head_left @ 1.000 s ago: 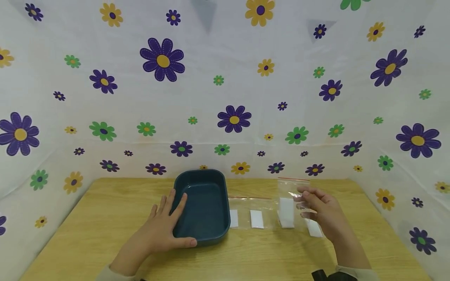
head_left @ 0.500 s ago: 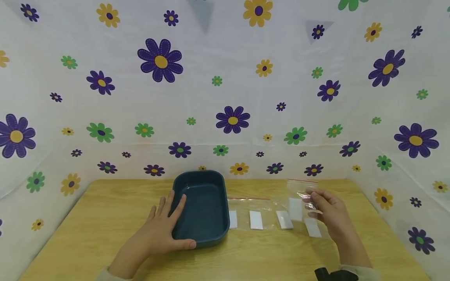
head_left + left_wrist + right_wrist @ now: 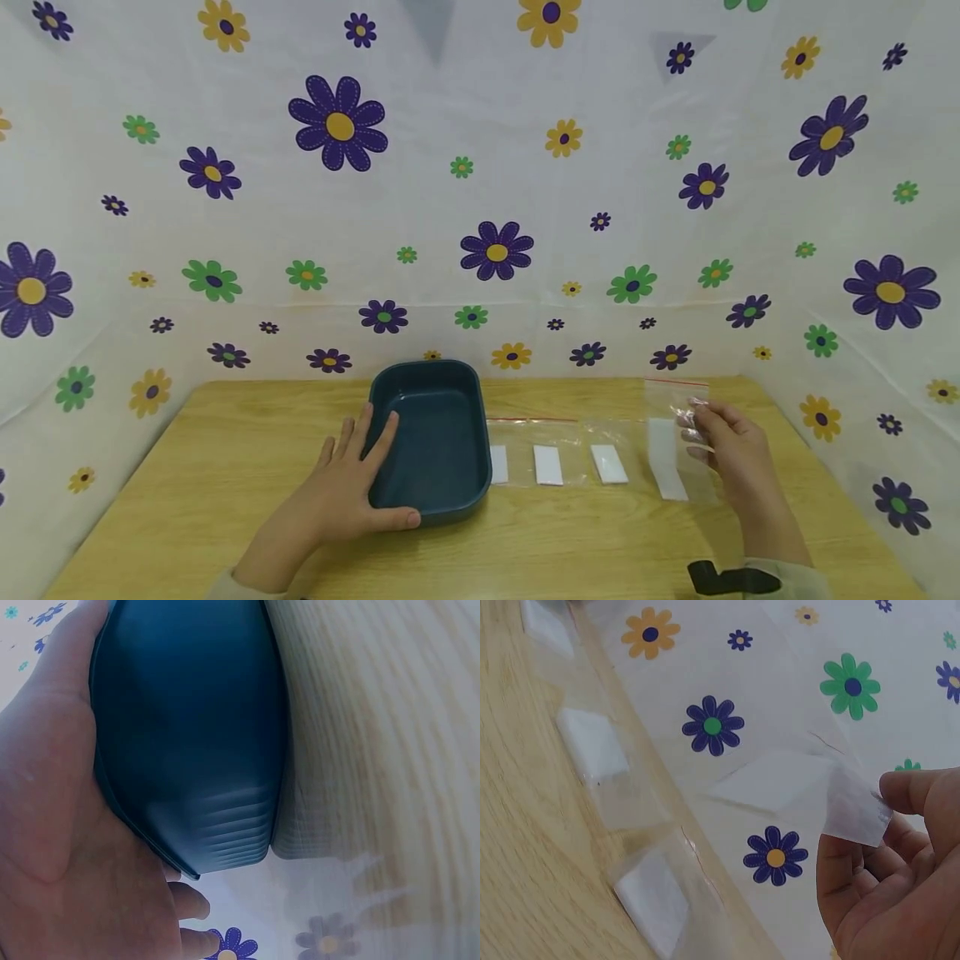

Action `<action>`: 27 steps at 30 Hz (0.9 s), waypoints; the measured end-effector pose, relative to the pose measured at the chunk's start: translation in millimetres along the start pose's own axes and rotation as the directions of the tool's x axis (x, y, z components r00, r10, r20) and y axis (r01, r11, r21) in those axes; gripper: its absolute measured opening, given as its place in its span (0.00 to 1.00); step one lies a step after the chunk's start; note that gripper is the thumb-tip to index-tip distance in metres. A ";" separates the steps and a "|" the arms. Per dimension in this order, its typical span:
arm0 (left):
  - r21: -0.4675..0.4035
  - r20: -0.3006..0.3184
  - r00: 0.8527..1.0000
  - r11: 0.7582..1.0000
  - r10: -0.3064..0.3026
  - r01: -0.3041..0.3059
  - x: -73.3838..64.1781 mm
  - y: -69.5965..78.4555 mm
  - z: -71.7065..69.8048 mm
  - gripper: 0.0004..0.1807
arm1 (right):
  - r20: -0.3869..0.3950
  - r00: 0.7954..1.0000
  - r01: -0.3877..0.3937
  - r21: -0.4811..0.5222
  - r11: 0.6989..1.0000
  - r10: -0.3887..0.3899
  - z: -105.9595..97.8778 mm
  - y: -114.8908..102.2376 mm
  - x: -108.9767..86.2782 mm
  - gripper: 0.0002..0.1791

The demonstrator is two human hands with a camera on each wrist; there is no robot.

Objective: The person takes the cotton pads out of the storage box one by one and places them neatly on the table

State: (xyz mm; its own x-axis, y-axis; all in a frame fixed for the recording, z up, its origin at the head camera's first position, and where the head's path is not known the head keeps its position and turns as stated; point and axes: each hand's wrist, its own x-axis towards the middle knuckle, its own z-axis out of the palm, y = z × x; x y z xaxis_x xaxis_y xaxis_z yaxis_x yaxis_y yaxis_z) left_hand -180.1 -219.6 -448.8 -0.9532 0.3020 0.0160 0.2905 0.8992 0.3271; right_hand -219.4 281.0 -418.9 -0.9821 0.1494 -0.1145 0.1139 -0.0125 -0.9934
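My left hand (image 3: 341,483) rests on the left side of a dark blue rectangular tub (image 3: 483,417), fingers spread over the rim and thumb along the near edge. The left wrist view shows the palm beside the tub's wall (image 3: 180,735). At the right, my right hand (image 3: 738,450) pinches the edge of a clear zip bag (image 3: 662,437) with a red seal line and a white rectangle. This bag is raised upright and overlaps another bag (image 3: 670,485) on the table. In the right wrist view, thumb and fingers grip the held bag's (image 3: 780,780) side.
Similar clear bags, including a middle one (image 3: 609,464) and one nearer the tub (image 3: 547,465), lie in a row on the wooden table (image 3: 540,542). The leftmost white rectangle (image 3: 498,464) is partly hidden by the tub. A flower-patterned cloth (image 3: 420,208) hangs behind and at both sides.
My right hand has moved to the right with the held bag, from over the middle bag to over the rightmost one. The left hand and the tub have stayed put.
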 end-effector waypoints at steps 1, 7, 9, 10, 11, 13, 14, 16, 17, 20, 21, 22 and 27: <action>-0.003 0.000 1.000 1.000 0.000 0.000 -0.1 0.1 0.3 0.70 | -0.015 1.000 -0.017 0.003 1.000 0.017 -1.9 -0.2 0.4 0.16; 0.007 -0.009 1.000 1.000 0.012 -0.012 -1.3 -0.8 1.7 0.70 | -0.099 0.991 -0.080 0.067 0.995 0.087 -16.7 0.4 -0.1 0.17; 0.014 -0.014 1.000 1.000 0.012 -0.012 -1.1 -1.1 1.6 0.70 | -0.108 0.991 -0.071 0.119 0.990 0.084 -21.9 1.1 -0.8 0.16; 0.012 -0.014 1.000 1.000 0.010 -0.010 -1.0 -1.0 1.2 0.70 | -0.110 0.991 -0.059 0.148 0.987 0.075 -24.2 1.5 -1.1 0.15; 0.009 -0.013 1.000 1.000 0.007 -0.007 -1.0 -0.3 0.4 0.70 | -0.112 0.991 -0.049 0.165 0.985 0.068 -26.6 1.9 -1.5 0.13; 0.008 -0.012 1.000 1.000 0.007 -0.007 -1.1 0.9 -1.3 0.70 | -0.119 0.991 -0.039 0.186 0.982 0.062 -31.0 2.6 -2.1 0.11; 0.006 -0.009 1.000 1.000 0.004 -0.004 -1.4 1.3 -2.1 0.70 | -0.125 0.990 -0.042 0.190 0.981 0.066 -32.6 2.9 -2.4 0.10; 0.008 -0.003 1.000 1.000 0.001 -0.001 -1.9 2.0 -3.0 0.70 | -0.140 0.987 -0.053 0.183 0.982 0.079 -35.9 3.7 -3.0 0.10; 0.011 -0.001 1.000 1.000 -0.001 0.001 -2.1 2.1 -3.3 0.70 | -0.147 0.985 -0.064 0.177 0.982 0.091 -37.6 4.0 -3.3 0.10; 0.013 0.003 1.000 1.000 -0.004 0.004 -1.4 1.4 -2.9 0.70 | -0.172 0.978 -0.082 0.186 0.979 0.114 -43.0 5.7 -3.3 0.11; 0.014 0.004 1.000 1.000 -0.005 0.005 -1.1 1.5 -2.9 0.70 | -0.180 0.977 -0.084 0.190 0.978 0.119 -44.8 6.4 -3.1 0.11; 0.012 0.006 1.000 1.000 -0.006 0.006 -0.9 1.5 -3.1 0.70 | -0.188 0.974 -0.086 0.194 0.977 0.123 -46.7 6.9 -2.8 0.10; 0.004 0.011 1.000 1.000 -0.010 0.010 0.5 1.7 -2.5 0.70 | -0.259 0.954 -0.115 0.155 0.981 0.153 -53.4 9.5 -0.7 0.13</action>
State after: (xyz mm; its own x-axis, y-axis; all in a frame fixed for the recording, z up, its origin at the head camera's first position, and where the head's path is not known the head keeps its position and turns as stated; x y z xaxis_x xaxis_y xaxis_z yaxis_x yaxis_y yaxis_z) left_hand -180.3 -218.8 -445.9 -0.9550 0.2967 0.0028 0.2816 0.9032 0.3240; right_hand -209.6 333.6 -427.9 -0.8803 0.3969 -0.2598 0.2016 -0.1825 -0.9623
